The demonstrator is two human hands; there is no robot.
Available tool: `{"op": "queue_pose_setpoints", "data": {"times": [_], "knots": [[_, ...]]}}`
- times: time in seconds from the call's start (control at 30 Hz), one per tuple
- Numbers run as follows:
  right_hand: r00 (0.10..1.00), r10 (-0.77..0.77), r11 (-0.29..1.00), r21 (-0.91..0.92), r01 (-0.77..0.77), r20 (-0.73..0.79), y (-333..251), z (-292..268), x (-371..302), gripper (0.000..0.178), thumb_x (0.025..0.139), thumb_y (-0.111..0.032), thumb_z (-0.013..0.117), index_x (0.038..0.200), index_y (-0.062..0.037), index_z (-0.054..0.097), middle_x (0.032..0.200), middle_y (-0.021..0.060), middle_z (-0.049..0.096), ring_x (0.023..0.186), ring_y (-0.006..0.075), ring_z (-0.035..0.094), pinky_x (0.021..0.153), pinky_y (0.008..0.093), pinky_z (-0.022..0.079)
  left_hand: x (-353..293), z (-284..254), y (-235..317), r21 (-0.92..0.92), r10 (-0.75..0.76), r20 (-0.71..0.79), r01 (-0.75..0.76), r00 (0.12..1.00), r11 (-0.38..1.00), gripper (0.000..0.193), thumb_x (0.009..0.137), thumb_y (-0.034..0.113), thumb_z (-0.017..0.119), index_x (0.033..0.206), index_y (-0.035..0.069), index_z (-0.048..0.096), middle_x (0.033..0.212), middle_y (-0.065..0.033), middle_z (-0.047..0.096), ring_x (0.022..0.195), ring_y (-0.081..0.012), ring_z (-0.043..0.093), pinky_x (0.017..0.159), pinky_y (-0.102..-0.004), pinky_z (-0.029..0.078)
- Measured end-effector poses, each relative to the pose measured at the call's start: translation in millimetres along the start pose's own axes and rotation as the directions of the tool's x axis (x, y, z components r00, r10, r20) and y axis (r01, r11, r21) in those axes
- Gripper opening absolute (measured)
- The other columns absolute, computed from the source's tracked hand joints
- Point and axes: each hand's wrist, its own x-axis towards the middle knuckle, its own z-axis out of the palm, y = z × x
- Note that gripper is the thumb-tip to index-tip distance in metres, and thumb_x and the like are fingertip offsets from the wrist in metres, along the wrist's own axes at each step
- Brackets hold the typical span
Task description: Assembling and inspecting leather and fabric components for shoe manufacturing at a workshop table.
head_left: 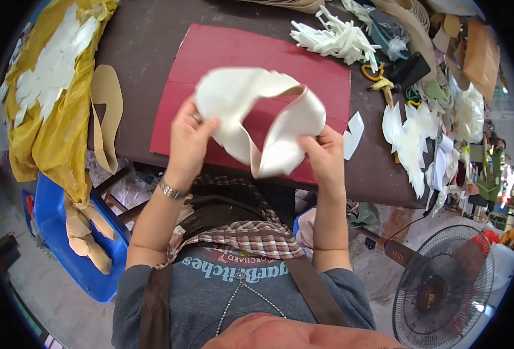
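Note:
Between my two hands a white shoe upper is held up, curved into an open loop with a beige inner side. My left hand pinches its left edge, thumb on top. At the lower right edge, my right hand grips it with thumb and fingers. The upper hangs above a dark red board lying on the brown table; it is slightly blurred. Just right of my right hand lies a small white pointed piece.
A beige upper overhangs the table's left edge, beside white pieces on yellow cloth. White strips, yellow-handled scissors and white jagged pieces lie at right. A blue chair stands lower left, a fan lower right.

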Motion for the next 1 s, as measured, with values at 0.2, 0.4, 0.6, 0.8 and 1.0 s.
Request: {"op": "queue_pose_setpoints", "data": {"times": [0.2, 0.4, 0.6, 0.8, 1.0], "knots": [[0.878, -0.477, 0.476, -0.829, 0.292, 0.034, -47, 21, -35, 0.03, 0.08, -0.013, 0.072, 0.108, -0.0035, 0.065, 0.096, 0.0091, 0.068, 0.089, 0.0189, 0.064, 0.085, 0.0351, 0.045, 49, -25, 2, 0.323, 0.131, 0.144, -0.172, 0.981, 0.931, 0.054, 0.089, -0.004, 0.052, 0.141, -0.002, 0.039, 0.124, -0.0114, 0.061, 0.109, -0.0152, 0.06, 0.095, -0.0289, 0.046], [0.708, -0.42, -0.224, -0.821, 0.525, 0.568, -35, 38, -5, 0.024, 0.076, -0.023, 0.075, 0.092, -0.0077, 0.064, 0.087, 0.0068, 0.065, 0.092, 0.0266, 0.06, 0.091, 0.0445, 0.037, 73, -23, -9, 0.453, 0.256, 0.265, -0.354, 0.93, 0.818, 0.049, 0.092, 0.0, 0.05, 0.14, -0.001, 0.042, 0.122, -0.0119, 0.062, 0.11, -0.0141, 0.059, 0.095, -0.0283, 0.045], [0.887, -0.178, 0.253, -0.851, 0.459, 0.426, -35, 52, -17, 0.022, 0.084, -0.021, 0.069, 0.077, -0.0052, 0.055, 0.072, 0.0124, 0.059, 0.071, 0.0325, 0.06, 0.065, 0.0428, 0.044, 57, -32, 8, 0.094, 0.121, 0.206, -0.143, 0.971, 0.985, 0.05, 0.098, 0.005, 0.046, 0.146, 0.001, 0.033, 0.131, -0.0095, 0.056, 0.12, -0.0163, 0.053, 0.101, -0.0287, 0.04], [0.858, -0.272, 0.315, -0.802, 0.507, 0.436, -42, 48, -9, 0.022, 0.09, -0.02, 0.063, 0.077, -0.006, 0.053, 0.068, 0.0132, 0.059, 0.056, 0.0334, 0.058, 0.047, 0.0417, 0.042, 4, -32, 45, 0.528, 0.277, 0.049, -0.26, 0.96, 0.808, 0.04, 0.099, 0.008, 0.047, 0.138, 0.001, 0.045, 0.124, -0.0116, 0.06, 0.115, -0.0199, 0.057, 0.099, -0.0308, 0.043], [0.889, -0.117, 0.15, -0.877, 0.457, 0.443, -48, 51, -4, 0.023, 0.091, -0.025, 0.062, 0.085, -0.0039, 0.056, 0.069, 0.0129, 0.06, 0.059, 0.0341, 0.06, 0.052, 0.0431, 0.045, -98, -181, 32, 0.885, 0.614, -0.447, 0.22, 0.65, 0.411, 0.028, 0.095, 0.012, 0.052, 0.119, -0.001, 0.059, 0.116, -0.0139, 0.063, 0.111, -0.0286, 0.057, 0.098, -0.0358, 0.042]]}}
